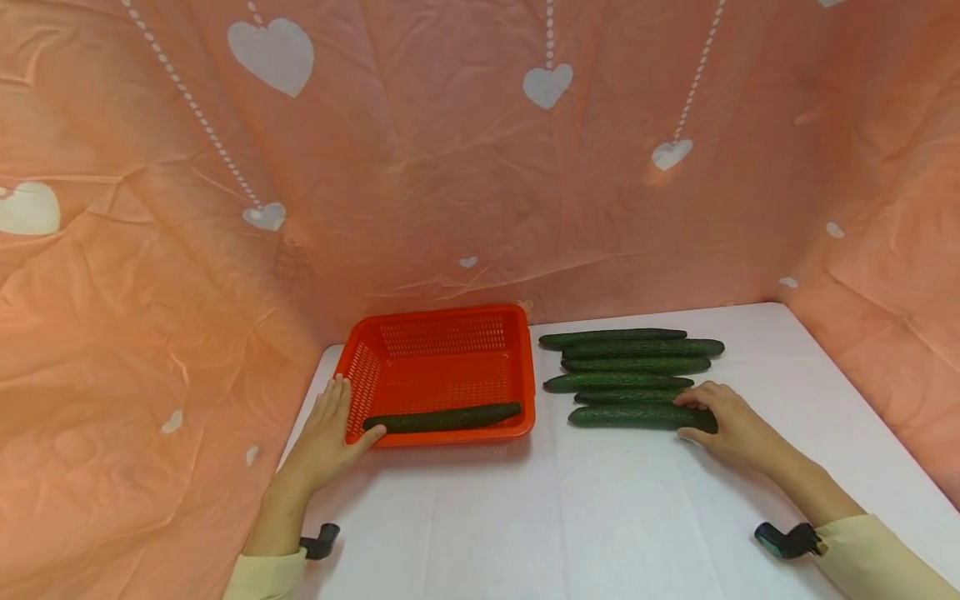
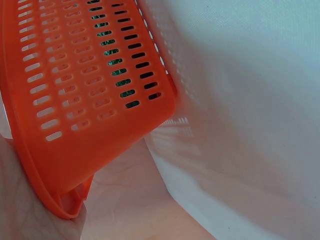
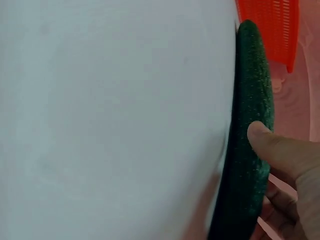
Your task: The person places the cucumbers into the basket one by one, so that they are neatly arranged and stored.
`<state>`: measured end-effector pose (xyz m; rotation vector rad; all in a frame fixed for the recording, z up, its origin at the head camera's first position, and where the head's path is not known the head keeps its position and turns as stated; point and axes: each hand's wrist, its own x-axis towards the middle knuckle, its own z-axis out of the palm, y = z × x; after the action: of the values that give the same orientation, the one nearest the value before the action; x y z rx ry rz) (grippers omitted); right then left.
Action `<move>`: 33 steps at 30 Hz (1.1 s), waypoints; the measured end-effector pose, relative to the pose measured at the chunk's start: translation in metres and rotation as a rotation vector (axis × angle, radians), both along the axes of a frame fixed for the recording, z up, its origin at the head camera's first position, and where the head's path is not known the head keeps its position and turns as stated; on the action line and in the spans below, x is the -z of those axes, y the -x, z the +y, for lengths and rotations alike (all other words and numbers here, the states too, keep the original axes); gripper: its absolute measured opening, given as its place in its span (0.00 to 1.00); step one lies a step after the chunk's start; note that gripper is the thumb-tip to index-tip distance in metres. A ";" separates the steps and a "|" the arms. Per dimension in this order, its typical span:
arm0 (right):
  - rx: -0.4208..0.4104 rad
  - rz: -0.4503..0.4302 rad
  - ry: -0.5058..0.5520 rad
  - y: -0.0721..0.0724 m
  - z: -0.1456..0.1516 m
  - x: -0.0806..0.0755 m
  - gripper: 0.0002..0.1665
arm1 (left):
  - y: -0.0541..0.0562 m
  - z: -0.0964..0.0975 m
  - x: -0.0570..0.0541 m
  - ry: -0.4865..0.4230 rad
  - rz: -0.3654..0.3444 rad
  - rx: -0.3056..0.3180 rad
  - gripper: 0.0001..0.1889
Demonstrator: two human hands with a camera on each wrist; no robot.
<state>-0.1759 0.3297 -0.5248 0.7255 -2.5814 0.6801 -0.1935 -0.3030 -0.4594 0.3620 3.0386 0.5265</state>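
Observation:
A red plastic basket (image 1: 450, 371) with slotted walls stands at the left of the table, one cucumber (image 1: 450, 418) lying along its near side. My left hand (image 1: 324, 433) rests against the basket's left rim, fingers straight and thumb out over the front corner. In the left wrist view the palm (image 2: 30, 210) touches the basket's corner (image 2: 70, 200). Right of the basket, several dark green cucumbers lie in a row. My right hand (image 1: 731, 425) holds the right end of the nearest cucumber (image 1: 630, 416); in the right wrist view the thumb (image 3: 265, 140) presses on its side.
The other cucumbers (image 1: 636, 365) lie close together behind the held one, roughly parallel. A white cloth (image 1: 525, 525) covers the table. An orange-pink sheet with white hearts (image 1: 420, 167) hangs behind and on both sides, close to the basket's back.

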 end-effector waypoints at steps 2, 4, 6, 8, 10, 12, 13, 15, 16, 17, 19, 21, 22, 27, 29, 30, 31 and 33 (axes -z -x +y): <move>0.012 -0.009 -0.026 0.000 -0.001 0.000 0.30 | 0.000 0.000 0.000 -0.002 -0.002 0.003 0.60; 0.026 -0.035 -0.049 0.000 -0.002 -0.001 0.28 | 0.000 0.000 0.000 -0.006 -0.013 0.000 0.60; 0.038 -0.060 -0.072 0.000 -0.003 -0.003 0.27 | -0.001 0.000 0.001 -0.008 -0.018 -0.002 0.60; 0.050 -0.079 -0.089 0.000 -0.004 -0.004 0.26 | -0.001 0.000 0.001 -0.011 -0.022 -0.005 0.60; 0.054 -0.079 -0.100 0.001 -0.003 -0.004 0.25 | 0.000 -0.001 0.001 -0.012 -0.024 -0.008 0.60; 0.051 -0.071 -0.102 0.001 -0.003 -0.003 0.25 | 0.000 -0.001 0.001 -0.017 -0.019 -0.002 0.61; 0.050 -0.068 -0.103 0.001 -0.002 -0.002 0.25 | -0.001 -0.001 0.001 -0.019 -0.019 -0.001 0.61; 0.047 -0.067 -0.100 0.001 -0.002 -0.002 0.25 | -0.001 -0.001 0.001 -0.018 -0.018 0.001 0.61; 0.045 -0.072 -0.097 0.000 -0.001 -0.002 0.25 | -0.001 -0.001 0.001 -0.018 -0.019 0.002 0.61; 0.047 -0.078 -0.095 0.000 -0.001 -0.002 0.25 | 0.000 -0.001 0.001 -0.016 -0.017 0.001 0.61; 0.049 -0.092 -0.091 -0.002 -0.001 -0.003 0.25 | 0.000 -0.001 0.001 -0.011 -0.015 -0.002 0.61; 0.047 -0.102 -0.087 -0.003 -0.001 -0.004 0.25 | 0.000 -0.001 0.001 -0.008 -0.014 -0.004 0.61; 0.050 -0.097 -0.086 -0.004 -0.001 -0.005 0.25 | 0.000 -0.001 0.001 -0.006 -0.016 -0.006 0.61; 0.069 -0.040 -0.061 -0.006 -0.002 -0.010 0.26 | 0.001 -0.001 0.001 0.000 -0.019 -0.010 0.61; 0.070 -0.016 -0.052 -0.006 -0.002 -0.012 0.28 | 0.001 -0.002 0.001 0.000 -0.022 -0.016 0.61; 0.065 -0.009 -0.049 -0.006 -0.001 -0.013 0.28 | 0.000 -0.002 0.001 0.000 -0.021 -0.015 0.61; 0.059 -0.002 -0.047 -0.005 -0.001 -0.014 0.29 | 0.000 -0.002 0.001 0.000 -0.022 -0.016 0.61; 0.042 0.012 -0.036 -0.004 -0.001 -0.016 0.31 | 0.000 -0.002 0.001 0.002 -0.020 -0.017 0.62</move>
<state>-0.1717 0.3285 -0.5086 0.6824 -2.5964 0.6160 -0.1935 -0.3047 -0.4608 0.3285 3.0251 0.5247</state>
